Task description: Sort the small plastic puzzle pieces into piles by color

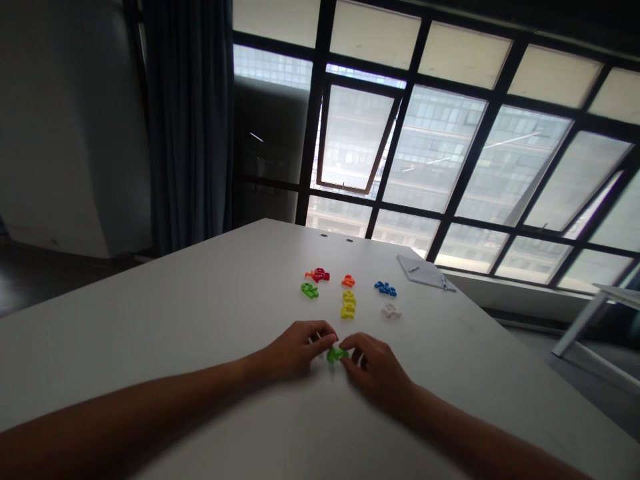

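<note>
A small bright green plastic piece [337, 355] is between my two hands, just above the white table. My right hand [376, 367] pinches its right side with bent fingers. The thumb and forefinger of my left hand [301, 348] close together at its upper left edge. A speck of red shows by the left fingertips; what it belongs to I cannot make out. Beyond my hands lie small piles of plastic pieces: yellow pieces [349, 305], green pieces [309, 291], red pieces [320, 275], orange pieces [348, 281], blue pieces [385, 289] and white pieces [391, 311].
The white table [200, 293] stretches away toward large windows [423, 150]. Paper sheets with a pen [425, 273] lie near its right far edge. A dark curtain [190, 127] hangs at the left, and a second white table [583, 320] stands at the far right.
</note>
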`<state>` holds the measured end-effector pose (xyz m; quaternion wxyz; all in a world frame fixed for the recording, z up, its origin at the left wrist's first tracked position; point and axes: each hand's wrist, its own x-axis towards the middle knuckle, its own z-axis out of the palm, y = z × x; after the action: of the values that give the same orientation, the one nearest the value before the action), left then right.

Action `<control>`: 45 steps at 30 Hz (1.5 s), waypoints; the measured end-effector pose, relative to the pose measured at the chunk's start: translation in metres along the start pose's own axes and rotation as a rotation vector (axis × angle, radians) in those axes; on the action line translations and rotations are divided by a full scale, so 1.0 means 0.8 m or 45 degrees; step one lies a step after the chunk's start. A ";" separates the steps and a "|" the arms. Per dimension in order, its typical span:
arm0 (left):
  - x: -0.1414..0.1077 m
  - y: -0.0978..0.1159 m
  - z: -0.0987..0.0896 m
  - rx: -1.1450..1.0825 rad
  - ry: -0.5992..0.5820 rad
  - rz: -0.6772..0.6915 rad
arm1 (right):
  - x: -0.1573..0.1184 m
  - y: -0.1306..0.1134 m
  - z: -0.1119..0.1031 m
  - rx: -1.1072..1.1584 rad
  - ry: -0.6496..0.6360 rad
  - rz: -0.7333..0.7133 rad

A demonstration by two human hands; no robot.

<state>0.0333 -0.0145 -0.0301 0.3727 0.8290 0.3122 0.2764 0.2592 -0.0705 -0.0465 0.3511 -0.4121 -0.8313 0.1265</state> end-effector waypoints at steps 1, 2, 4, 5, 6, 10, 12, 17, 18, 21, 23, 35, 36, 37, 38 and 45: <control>-0.001 0.001 0.001 0.017 -0.029 0.011 | 0.000 0.009 -0.002 -0.006 0.068 0.026; -0.002 0.002 0.001 0.036 -0.052 0.024 | -0.001 0.015 -0.002 -0.011 0.120 0.041; -0.003 0.003 0.003 0.075 -0.079 0.048 | -0.001 0.019 0.000 -0.014 0.162 0.036; -0.004 0.003 0.004 0.092 -0.076 0.054 | -0.001 0.019 0.001 -0.015 0.165 0.025; -0.005 0.003 0.005 0.104 -0.069 0.058 | -0.002 0.017 0.003 -0.020 0.163 0.012; -0.007 0.003 0.008 0.123 -0.040 0.057 | -0.005 0.010 0.003 -0.079 0.158 -0.004; -0.008 0.003 0.009 0.144 -0.035 0.046 | -0.006 0.008 0.002 -0.118 0.150 -0.009; -0.010 0.004 0.010 0.173 -0.038 0.076 | -0.008 0.006 0.000 -0.163 0.099 -0.040; -0.010 0.004 0.009 0.177 -0.030 0.079 | -0.008 0.005 -0.001 -0.166 0.102 -0.044; -0.009 0.004 0.008 0.187 0.007 0.078 | -0.007 0.004 -0.001 -0.172 0.119 -0.063; -0.009 0.004 0.008 0.192 0.020 0.086 | -0.006 0.003 -0.002 -0.167 0.128 -0.088; -0.007 0.006 0.008 0.267 0.036 0.105 | -0.004 0.004 -0.003 -0.127 0.169 -0.085; -0.007 0.006 0.008 0.282 0.049 0.112 | -0.004 0.005 -0.003 -0.108 0.177 -0.065; -0.006 0.005 0.008 0.297 0.063 0.124 | -0.004 0.006 -0.002 -0.089 0.185 -0.048; -0.005 0.004 0.008 0.314 0.079 0.140 | -0.004 0.007 -0.002 -0.073 0.195 -0.034; -0.005 0.002 0.004 0.352 0.124 0.249 | -0.004 0.010 0.001 -0.054 0.225 -0.014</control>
<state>0.0332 -0.0200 -0.0313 0.2110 0.8845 0.2827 0.3055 0.2651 -0.0676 -0.0523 0.4149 -0.4242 -0.8019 0.0700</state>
